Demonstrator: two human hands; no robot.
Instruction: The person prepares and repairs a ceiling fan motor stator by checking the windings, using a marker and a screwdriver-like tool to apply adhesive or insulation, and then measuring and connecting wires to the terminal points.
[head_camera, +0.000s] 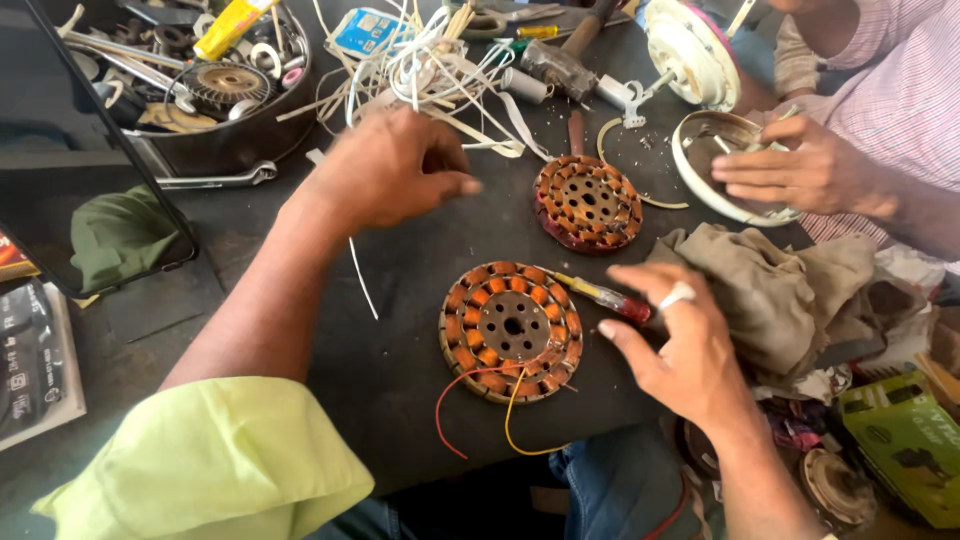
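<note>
A round motor stator (512, 330) with copper windings lies on the dark table, a red and a yellow wire trailing off its near side. My right hand (680, 345) hovers just right of it with fingers apart and a small white piece across one finger. Its fingertips are over the red handle end of a screwdriver (598, 294) that rests against the stator. My left hand (392, 168), fingers curled, reaches into a pile of white strips (440, 70). Whether it grips one is hidden. A second stator (588, 203) lies farther back.
Another person's hand (800, 165) holds a white round cover (700, 190) at the far right. A crumpled brown rag (790, 290) lies right of my right hand. A metal bowl of parts (225, 130), a spanner (215, 180) and a dark tablet (70, 150) sit at the left.
</note>
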